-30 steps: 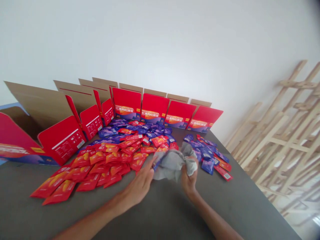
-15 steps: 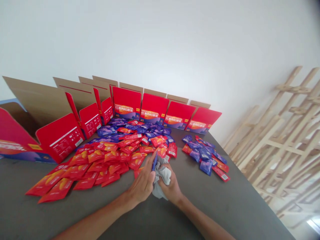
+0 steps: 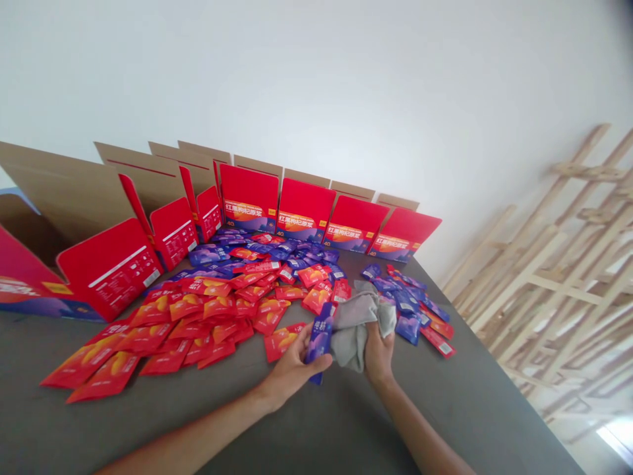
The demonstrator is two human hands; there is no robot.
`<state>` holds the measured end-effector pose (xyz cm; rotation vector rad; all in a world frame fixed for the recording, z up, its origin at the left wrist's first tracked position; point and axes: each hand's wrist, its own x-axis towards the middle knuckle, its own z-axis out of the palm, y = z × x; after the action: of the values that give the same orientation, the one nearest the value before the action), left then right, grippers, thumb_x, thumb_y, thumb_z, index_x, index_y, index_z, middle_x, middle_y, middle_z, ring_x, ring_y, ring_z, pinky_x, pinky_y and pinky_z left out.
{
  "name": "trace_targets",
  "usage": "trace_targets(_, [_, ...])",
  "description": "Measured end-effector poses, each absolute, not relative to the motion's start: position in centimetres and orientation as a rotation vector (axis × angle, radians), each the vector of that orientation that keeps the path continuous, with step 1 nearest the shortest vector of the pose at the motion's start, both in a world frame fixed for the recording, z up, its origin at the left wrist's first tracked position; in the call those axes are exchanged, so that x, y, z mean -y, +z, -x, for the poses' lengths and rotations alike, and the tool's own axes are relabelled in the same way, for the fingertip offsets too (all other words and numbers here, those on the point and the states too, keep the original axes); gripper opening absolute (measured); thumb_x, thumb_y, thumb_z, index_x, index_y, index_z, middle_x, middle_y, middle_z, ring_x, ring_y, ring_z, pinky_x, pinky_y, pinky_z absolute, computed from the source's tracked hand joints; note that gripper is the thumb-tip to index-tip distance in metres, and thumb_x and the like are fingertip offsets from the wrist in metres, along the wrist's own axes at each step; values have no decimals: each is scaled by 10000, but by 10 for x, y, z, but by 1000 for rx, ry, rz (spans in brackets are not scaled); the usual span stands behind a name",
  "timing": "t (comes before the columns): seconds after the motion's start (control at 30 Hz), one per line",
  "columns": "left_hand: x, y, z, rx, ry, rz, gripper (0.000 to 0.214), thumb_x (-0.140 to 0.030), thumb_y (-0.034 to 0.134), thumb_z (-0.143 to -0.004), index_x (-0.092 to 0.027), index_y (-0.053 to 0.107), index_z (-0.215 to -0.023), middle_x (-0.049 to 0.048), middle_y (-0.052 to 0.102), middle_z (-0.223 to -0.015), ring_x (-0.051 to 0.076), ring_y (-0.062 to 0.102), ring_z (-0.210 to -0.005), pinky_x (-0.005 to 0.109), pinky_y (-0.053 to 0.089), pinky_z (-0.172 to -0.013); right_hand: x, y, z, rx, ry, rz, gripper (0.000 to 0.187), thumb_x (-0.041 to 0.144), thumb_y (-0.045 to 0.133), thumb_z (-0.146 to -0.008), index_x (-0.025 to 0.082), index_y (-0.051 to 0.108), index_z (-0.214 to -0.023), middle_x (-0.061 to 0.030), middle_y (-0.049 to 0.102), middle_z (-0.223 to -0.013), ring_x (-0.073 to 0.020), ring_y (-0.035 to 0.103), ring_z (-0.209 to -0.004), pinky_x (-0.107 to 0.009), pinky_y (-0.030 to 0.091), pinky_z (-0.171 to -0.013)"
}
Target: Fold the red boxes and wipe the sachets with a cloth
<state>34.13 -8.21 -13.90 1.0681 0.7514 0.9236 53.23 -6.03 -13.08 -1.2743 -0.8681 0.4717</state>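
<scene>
Head view, looking down across a grey tabletop [image 3: 316, 422]: the left hand [image 3: 293, 373] pinches a blue sachet [image 3: 320, 343] between thumb and fingers, a narrow grip, with the sachet standing tilted and its lower end poking out below the hand. The right hand [image 3: 378, 356] closes around a bunched grey cloth [image 3: 355, 328], which spills out above the fingers and toward the left hand, touching or almost touching the sachet's upper part (the overlap there is hard to judge). Just beyond the left hand's fingertips lies a lone red sachet [image 3: 281, 342], and further left of the grip spreads a loose layer of red sachets [image 3: 198, 310]. Past the cloth, on the far side of the grip, red and blue sachets lie mixed together [image 3: 281, 264], with blue ones thicker toward the back. To the right of the right hand sits a smaller group of blue sachets [image 3: 408, 328], a few red ones among them. Farther beyond the grip, opened red cartons [image 3: 304, 211] stand in a row along the table's far edge, their brown cardboard flaps [image 3: 257, 173] rising against a white wall [image 3: 316, 86], while pale wooden frames [image 3: 519, 280] lean well off to the right
</scene>
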Motion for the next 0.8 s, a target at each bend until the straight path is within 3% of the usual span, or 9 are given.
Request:
trace_targets(0.07, [78, -140, -342, -732, 934, -874, 915, -517, 923, -679, -218, 510, -1439, 106, 697, -1209, 214, 694, -900, 360, 599, -762, 60, -130, -538, 835, 425, 1290, 474, 557, 690, -845, 215, 646, -1170, -57, 724, -1107, -266, 671, -1092, -362, 540, -897])
trace_targets(0.13, [75, -139, -342, -703, 977, -754, 850, -479, 936, -680, -216, 560, -1396, 69, 723, -1099, 157, 675, -794, 307, 582, -731, 62, -127, -539, 860, 364, 1270, 436, 539, 670, -867, 228, 640, -1172, -50, 716, -1106, -262, 668, -1091, -365, 537, -903])
trace_targets(0.23, [74, -136, -342, -663, 1039, -695, 765, -445, 889, -764, -252, 573, -1434, 69, 744, -1155, 168, 709, -938, 284, 558, -847, 66, -124, -535, 994, 291, 1193, 295, 461, 669, -889, 247, 630, -1088, -31, 695, -1017, -229, 675, -976, -368, 537, -886])
trace_targets(0.33, [78, -135, -345, -636, 1041, -722, 713, -489, 800, -847, -286, 560, -1486, 89, 736, -1270, 239, 689, -1161, 361, 531, -993, 73, -123, -524, 1221, 297, 1069, 167, 337, 693, -881, 264, 604, -1002, -3, 664, -892, -190, 657, -799, -342, 547, -780])
trace_targets(0.43, [81, -136, -349, -569, 1034, -748, 664, -500, 761, -871, -267, 596, -1470, 109, 729, -1317, 288, 650, -1262, 427, 496, -1076, 79, -128, -510, 1534, 370, 994, 184, 238, 706, -851, 266, 624, -1013, -9, 691, -870, -186, 658, -736, -315, 539, -699])
trace_targets(0.53, [78, -137, -347, -537, 1065, -683, 651, -417, 824, -823, -263, 639, -1429, 87, 754, -1275, 269, 679, -1219, 386, 523, -1054, 84, -132, -501, 1778, 405, 1015, 244, 195, 717, -818, 256, 648, -1044, -27, 726, -920, -200, 679, -789, -310, 533, -726])
trace_targets(0.67, [68, -130, -338, -621, 1133, -566, 694, -336, 858, -798, -267, 619, -1446, 41, 808, -1094, 190, 756, -994, 279, 589, -907, 87, -133, -496, 1957, 418, 1018, 303, 140, 678, -793, 239, 626, -1075, -35, 726, -953, -199, 676, -843, -304, 518, -783])
trace_targets(0.8, [66, -128, -334, -653, 1132, -555, 685, -358, 867, -797, -272, 630, -1434, 35, 815, -1058, 191, 762, -968, 288, 596, -902, 88, -131, -500, 2080, 401, 1050, 357, 121, 678, -767, 237, 625, -1100, -41, 714, -930, -202, 664, -823, -283, 508, -723])
